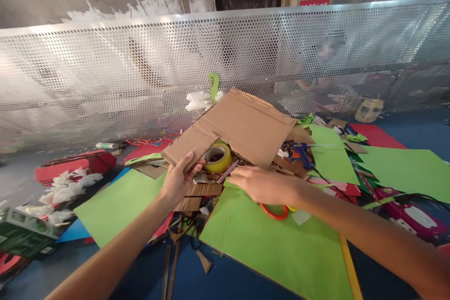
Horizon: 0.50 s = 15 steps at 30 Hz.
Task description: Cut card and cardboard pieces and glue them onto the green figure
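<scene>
A bent piece of brown cardboard is tilted up over the pile, and my left hand pinches its near left corner between thumb and fingers. My right hand reaches in from the right, palm down, fingers stretched toward a slim purple tool; whether the fingertips touch it is unclear. Just beyond it stands a roll of yellow tape, partly under the cardboard. Beneath my right wrist, orange-handled scissors lie on a large green sheet.
A perforated metal barrier runs across the back. At right lie a blue glue gun, green sheets and a magenta device. White crumpled plastic, a red piece and a dark green box sit at left.
</scene>
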### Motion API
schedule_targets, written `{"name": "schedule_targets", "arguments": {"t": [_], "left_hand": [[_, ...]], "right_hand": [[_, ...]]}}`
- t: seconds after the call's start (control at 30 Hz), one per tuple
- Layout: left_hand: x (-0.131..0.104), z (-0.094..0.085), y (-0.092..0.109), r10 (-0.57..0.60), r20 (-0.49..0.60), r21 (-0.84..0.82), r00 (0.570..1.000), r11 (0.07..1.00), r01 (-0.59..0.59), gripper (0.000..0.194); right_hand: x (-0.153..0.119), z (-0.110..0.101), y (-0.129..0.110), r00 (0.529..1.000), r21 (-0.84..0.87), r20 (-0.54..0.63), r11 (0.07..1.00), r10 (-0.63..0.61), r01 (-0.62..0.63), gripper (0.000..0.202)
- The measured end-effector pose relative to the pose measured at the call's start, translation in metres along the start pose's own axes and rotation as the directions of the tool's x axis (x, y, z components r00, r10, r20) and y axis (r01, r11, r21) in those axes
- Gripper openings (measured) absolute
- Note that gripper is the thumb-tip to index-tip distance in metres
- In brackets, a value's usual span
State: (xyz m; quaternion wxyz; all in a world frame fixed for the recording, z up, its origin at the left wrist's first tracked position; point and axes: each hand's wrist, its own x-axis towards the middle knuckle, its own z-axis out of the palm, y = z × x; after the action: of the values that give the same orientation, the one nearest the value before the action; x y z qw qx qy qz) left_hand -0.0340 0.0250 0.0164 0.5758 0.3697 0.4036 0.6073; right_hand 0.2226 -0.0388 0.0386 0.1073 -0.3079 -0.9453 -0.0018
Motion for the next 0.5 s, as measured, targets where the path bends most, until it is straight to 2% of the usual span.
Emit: {"name": "schedule_targets", "arguments": {"t": [0.1, 0.17, 0.37, 0.5], "left_hand": [[0.002, -0.004, -0.006, 0.001, 0.028, -0.006, 1.0, 1.0, -0.001, 0.01], [0.001, -0.005, -0.009, -0.003, 0.058, -0.007, 0.998, 1.0, 0.004, 0.012], [-0.009, -0.002, -0.013, 0.008, 0.13, 0.026, 0.992, 1.0, -0.011, 0.024], [-0.012, -0.002, -0.016, 0.03, 0.167, 0.024, 0.986, 0.999, -0.035, 0.033]], "right_hand": [[0.02, 0.027, -0.017, 0.999, -0.311, -0.03, 0.949, 0.04, -0.047, 0.037], [0.032, 0.037, -0.02, 0.997, -0.417, -0.008, 0.906, 0.074, -0.071, 0.025], [0.061, 0.062, -0.01, 0.995, -0.481, 0.007, 0.873, 0.099, -0.083, 0.019], [0.074, 0.071, -0.011, 0.989, -0.463, -0.015, 0.875, 0.149, -0.139, 0.018]]}}
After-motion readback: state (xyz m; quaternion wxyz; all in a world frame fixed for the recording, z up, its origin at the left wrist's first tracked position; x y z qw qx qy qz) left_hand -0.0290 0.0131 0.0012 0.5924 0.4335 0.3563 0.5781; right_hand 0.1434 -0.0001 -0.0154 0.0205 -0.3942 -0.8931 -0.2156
